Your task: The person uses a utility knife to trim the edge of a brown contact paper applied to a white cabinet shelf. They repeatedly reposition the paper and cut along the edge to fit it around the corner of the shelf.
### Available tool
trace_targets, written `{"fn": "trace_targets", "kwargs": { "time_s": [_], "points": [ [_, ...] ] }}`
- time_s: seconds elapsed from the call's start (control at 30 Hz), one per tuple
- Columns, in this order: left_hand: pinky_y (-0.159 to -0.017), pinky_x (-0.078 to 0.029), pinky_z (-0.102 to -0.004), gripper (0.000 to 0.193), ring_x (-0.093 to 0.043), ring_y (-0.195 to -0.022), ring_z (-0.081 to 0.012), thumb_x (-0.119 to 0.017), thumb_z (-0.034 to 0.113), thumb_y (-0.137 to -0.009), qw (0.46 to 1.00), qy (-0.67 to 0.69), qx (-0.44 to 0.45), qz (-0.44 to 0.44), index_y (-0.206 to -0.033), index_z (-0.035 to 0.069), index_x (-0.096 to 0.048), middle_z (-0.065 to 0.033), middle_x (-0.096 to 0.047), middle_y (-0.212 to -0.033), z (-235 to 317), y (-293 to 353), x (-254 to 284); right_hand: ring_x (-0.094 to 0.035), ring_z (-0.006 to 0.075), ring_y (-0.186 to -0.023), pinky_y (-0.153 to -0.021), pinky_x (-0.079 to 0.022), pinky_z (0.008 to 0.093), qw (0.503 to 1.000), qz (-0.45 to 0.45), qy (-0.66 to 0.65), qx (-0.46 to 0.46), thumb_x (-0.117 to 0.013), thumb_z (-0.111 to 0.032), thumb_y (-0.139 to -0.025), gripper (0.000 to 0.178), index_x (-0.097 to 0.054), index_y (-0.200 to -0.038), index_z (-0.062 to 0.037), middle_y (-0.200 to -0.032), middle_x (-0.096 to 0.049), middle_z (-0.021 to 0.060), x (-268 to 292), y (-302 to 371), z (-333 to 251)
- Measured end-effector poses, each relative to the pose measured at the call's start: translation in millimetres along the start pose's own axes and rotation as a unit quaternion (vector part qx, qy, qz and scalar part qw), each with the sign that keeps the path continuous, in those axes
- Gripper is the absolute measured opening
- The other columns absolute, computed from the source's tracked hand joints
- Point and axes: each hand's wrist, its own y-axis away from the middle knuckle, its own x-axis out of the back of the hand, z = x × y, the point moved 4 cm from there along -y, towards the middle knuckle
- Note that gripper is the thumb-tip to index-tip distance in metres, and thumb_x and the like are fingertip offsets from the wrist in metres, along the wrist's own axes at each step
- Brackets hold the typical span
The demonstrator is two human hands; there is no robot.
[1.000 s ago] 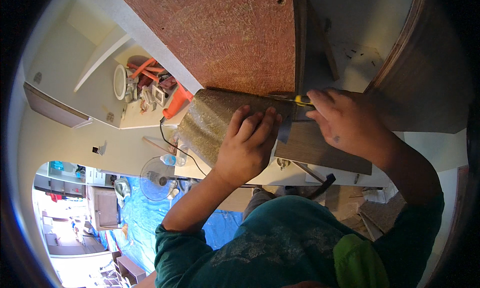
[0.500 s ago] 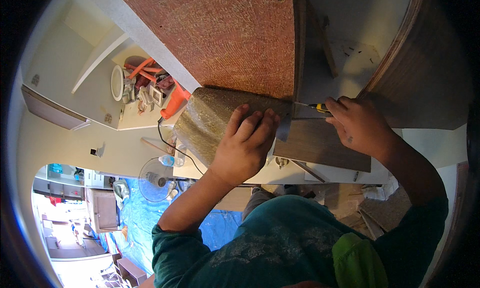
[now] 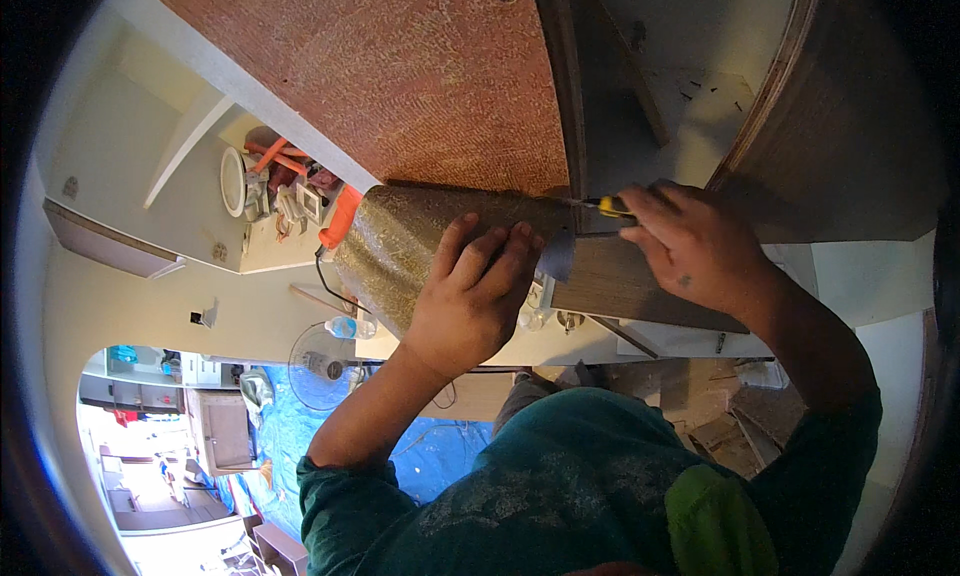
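Note:
My left hand (image 3: 475, 296) lies on a flexible brownish-gold sheet (image 3: 395, 231), fingers extended and pressing it near its right end. That sheet bends downward from the lower edge of a reddish-brown board (image 3: 400, 86) with a rough, streaked surface. My right hand (image 3: 695, 246) grips a yellow-and-black utility knife (image 3: 612, 207). Its thin blade points left and meets the sheet at the board's lower right corner; the exact depth of the tip cannot be made out. A dark grey flap (image 3: 557, 256) shows at the sheet's right end.
An orange corded power tool (image 3: 342, 216) rests behind the sheet's left side. Cluttered items and a white round piece (image 3: 233, 182) fill a recess at left. Dark wood panels (image 3: 830, 126) stand at right. Below are a fan (image 3: 325, 366), a bottle (image 3: 343, 327) and a blue tarp (image 3: 440, 456).
The view has shifted, so the board appears farther left. My right hand has brought the knife leftward, its blade now at the sheet's edge. My left hand keeps pressing the sheet.

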Motion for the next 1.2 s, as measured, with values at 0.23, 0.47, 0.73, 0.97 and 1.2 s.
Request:
{"fn": "trace_targets", "kwargs": {
  "time_s": [0.23,0.47,0.73,0.97,1.2],
  "points": [
    [-0.111,-0.04,-0.0506,0.047,-0.056,-0.115,-0.0244,-0.063,0.015,-0.078,1.0,-0.01,0.001,-0.007,-0.124,0.003,-0.068,-0.0082,-0.061,-0.127,2,0,0,-0.066,0.025,-0.072,-0.063,-0.055,0.0367,0.998,-0.014,0.043,0.033,-0.069,-0.017,-0.092,0.042,-0.057,-0.126,0.0027,-0.09,-0.064,0.0154,-10,-25,-21],
    [-0.107,-0.045,-0.0497,0.047,-0.06,-0.107,-0.0243,-0.069,0.009,-0.075,1.0,-0.016,0.015,0.007,-0.122,0.011,-0.072,-0.004,-0.064,-0.126,1,2,-5,-0.066,0.0259,-0.072,-0.061,-0.056,0.0373,0.998,-0.05,0.043,0.02,-0.069,-0.009,-0.088,0.041,-0.057,-0.126,0.0013,-0.09,-0.062,0.0142,-7,-3,4],
    [-0.105,-0.046,-0.0497,0.048,-0.06,-0.106,-0.0248,-0.068,0.008,-0.075,1.0,-0.004,0.01,0.007,-0.122,0.01,-0.072,-0.0048,-0.064,-0.125,0,4,-3,-0.067,0.0262,-0.074,-0.061,-0.056,0.0371,0.996,-0.078,0.02,-0.035,-0.07,-0.012,-0.089,0.04,-0.058,-0.125,0.0009,-0.096,-0.063,0.0147,18,3,2],
    [-0.112,-0.039,-0.0505,0.048,-0.056,-0.114,-0.024,-0.06,0.016,-0.078,1.0,-0.011,0.0,0.004,-0.125,0.004,-0.068,-0.008,-0.06,-0.13,0,7,-4,-0.066,0.028,-0.075,-0.064,-0.055,0.0397,0.997,0.009,0.041,0.061,-0.072,-0.012,-0.087,0.043,-0.056,-0.124,0.0021,-0.091,-0.061,0.0143,-3,-36,-35],
    [-0.112,-0.039,-0.0504,0.048,-0.056,-0.114,-0.0247,-0.06,0.015,-0.079,1.0,0.006,0.007,0.001,-0.125,0.003,-0.068,-0.0086,-0.059,-0.131,0,8,-5,-0.067,0.0278,-0.074,-0.063,-0.055,0.0393,0.996,-0.045,0.079,0.02,-0.071,-0.016,-0.088,0.038,-0.058,-0.119,0.001,-0.088,-0.062,0.0138,-11,-26,-28]
  ]
}}
